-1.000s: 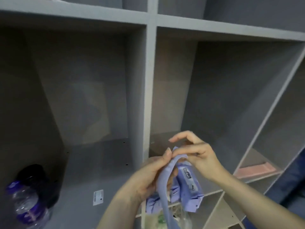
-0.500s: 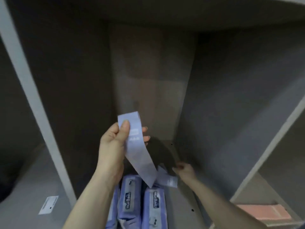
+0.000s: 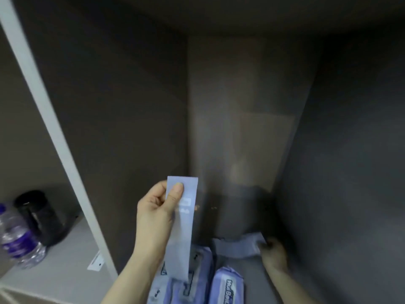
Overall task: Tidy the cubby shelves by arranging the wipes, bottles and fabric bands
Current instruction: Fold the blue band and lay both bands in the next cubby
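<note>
My left hand (image 3: pixel 156 216) pinches a pale blue fabric band (image 3: pixel 180 229) near its top end, and the band hangs down in front of the cubby. Deep in the same cubby, my right hand (image 3: pixel 274 252) grips a second blue fabric band (image 3: pixel 238 246) that lies on the cubby floor near the back wall. Purple wipes packs (image 3: pixel 226 286) lie side by side on the cubby floor below the hanging band, which partly hides them. In the cubby to the left stand a clear water bottle with a purple label (image 3: pixel 18 240) and a black bottle (image 3: pixel 38 216).
A grey vertical divider (image 3: pixel 54 137) separates the two cubbies. A small white sticker (image 3: pixel 96 263) sits on the left cubby floor (image 3: pixel 61 273). The right cubby has dark walls and bare floor to the right of the wipes packs.
The view swung from the shelf front into the right cubby. The wipes packs left my hands and lie on the cubby floor. My right hand moved deeper with the second band.
</note>
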`<state>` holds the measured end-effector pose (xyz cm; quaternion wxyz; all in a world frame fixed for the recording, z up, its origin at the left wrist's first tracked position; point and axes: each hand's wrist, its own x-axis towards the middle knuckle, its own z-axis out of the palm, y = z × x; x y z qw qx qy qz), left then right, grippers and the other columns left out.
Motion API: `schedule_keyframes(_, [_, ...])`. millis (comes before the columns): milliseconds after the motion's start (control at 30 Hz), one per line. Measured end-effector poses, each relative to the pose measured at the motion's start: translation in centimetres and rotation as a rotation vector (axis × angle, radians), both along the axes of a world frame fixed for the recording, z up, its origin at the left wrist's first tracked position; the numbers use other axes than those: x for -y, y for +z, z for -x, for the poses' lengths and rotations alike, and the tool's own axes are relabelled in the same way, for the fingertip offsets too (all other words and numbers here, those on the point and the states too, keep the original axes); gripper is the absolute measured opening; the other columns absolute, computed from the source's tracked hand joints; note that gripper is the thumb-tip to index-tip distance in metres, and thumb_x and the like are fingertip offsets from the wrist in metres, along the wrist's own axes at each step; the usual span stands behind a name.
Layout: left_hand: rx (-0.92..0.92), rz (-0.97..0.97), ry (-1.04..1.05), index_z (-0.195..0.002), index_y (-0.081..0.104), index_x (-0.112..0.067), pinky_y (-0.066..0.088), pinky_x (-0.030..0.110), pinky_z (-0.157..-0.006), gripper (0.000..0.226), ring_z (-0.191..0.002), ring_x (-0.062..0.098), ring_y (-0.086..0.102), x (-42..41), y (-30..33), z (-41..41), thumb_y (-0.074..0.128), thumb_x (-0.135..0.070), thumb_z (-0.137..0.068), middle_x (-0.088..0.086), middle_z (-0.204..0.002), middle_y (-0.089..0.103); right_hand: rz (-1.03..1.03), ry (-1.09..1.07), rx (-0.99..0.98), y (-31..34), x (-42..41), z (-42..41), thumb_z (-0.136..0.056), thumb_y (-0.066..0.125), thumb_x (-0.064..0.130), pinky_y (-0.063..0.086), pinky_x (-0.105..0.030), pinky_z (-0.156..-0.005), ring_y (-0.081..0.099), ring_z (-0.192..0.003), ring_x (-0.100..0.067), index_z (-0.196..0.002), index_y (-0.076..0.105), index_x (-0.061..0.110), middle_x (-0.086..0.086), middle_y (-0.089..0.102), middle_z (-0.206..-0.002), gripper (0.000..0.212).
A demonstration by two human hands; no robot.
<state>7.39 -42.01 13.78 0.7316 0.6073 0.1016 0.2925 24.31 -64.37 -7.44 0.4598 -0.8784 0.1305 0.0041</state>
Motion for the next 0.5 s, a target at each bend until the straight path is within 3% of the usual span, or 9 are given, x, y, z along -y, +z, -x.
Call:
schedule_keyframes(100, [-0.035, -0.045, -0.012, -0.068, 0.065, -0.016, 0.034, 0.036, -0.063, 0.024, -0.064, 0.023, 0.044, 0.3, -0.1, 0.4, 0.059, -0.020, -0.091, 0.010, -0.064, 0.054, -0.082, 0.012, 0.187, 6.3, -0.9, 0.1, -0.083, 0.066, 0.014, 0.042, -0.030, -0.067, 0.064, -0.088, -0.028, -0.083, 0.070, 0.014, -0.015, 0.068, -0.091, 0.003])
schedule_keyframes(167, [-0.047, -0.046, -0.041, -0.068, 0.067, -0.016, 0.036, 0.034, -0.062, 0.021, -0.062, 0.021, 0.046, 0.6, 0.4, 0.4, 0.062, -0.020, -0.089, 0.006, -0.063, 0.056, -0.214, 0.072, 0.319, 11.4, -1.9, 0.0, -0.078, 0.069, 0.006, 0.041, -0.027, -0.065, 0.060, -0.079, -0.018, -0.063, 0.065, 0.025, -0.008, 0.065, -0.075, 0.025])
schedule_keyframes(233, [-0.039, -0.011, -0.060, -0.071, 0.070, -0.016, 0.041, 0.027, -0.057, 0.013, -0.058, 0.016, 0.052, 1.0, 1.3, 0.2, 0.067, -0.017, -0.084, 0.002, -0.061, 0.060, -0.270, 0.158, 0.420, 16.4, -2.3, 1.0, -0.076, 0.071, 0.003, 0.046, -0.023, -0.067, 0.060, -0.071, -0.009, -0.067, 0.070, 0.024, 0.004, 0.067, -0.064, 0.022])
schedule_keyframes(300, [-0.006, 0.058, -0.077, -0.075, 0.069, -0.014, 0.045, 0.022, -0.052, 0.007, -0.051, 0.009, 0.054, 1.7, 2.4, 0.0, 0.069, -0.014, -0.082, -0.005, -0.053, 0.059, -0.356, 0.203, 0.437, 21.3, -2.6, 2.2, -0.075, 0.073, 0.004, 0.047, -0.014, -0.059, 0.059, -0.056, 0.003, -0.064, 0.068, 0.023, 0.016, 0.063, -0.049, 0.023])
schedule_keyframes(400, [0.050, 0.078, -0.108, -0.080, 0.066, -0.008, 0.045, 0.018, -0.051, 0.007, -0.048, 0.007, 0.050, 3.3, 4.2, -0.6, 0.066, -0.014, -0.084, -0.009, -0.047, 0.050, -0.460, 0.262, 0.424, 27.9, -3.3, 4.7, -0.075, 0.075, 0.006, 0.049, -0.019, -0.057, 0.059, -0.054, -0.005, -0.066, 0.066, 0.021, 0.009, 0.065, -0.058, 0.020])
schedule_keyframes(500, [0.074, 0.044, -0.154, -0.081, 0.067, -0.007, 0.046, 0.022, -0.055, 0.010, -0.055, 0.009, 0.054, 5.1, 5.5, -0.6, 0.066, -0.017, -0.085, -0.005, -0.055, 0.058, -0.487, 0.375, 0.342, 32.2, -3.7, 8.2, -0.077, 0.073, 0.009, 0.053, -0.020, -0.050, 0.061, -0.050, -0.007, -0.073, 0.065, 0.016, -0.001, 0.065, -0.066, 0.011])
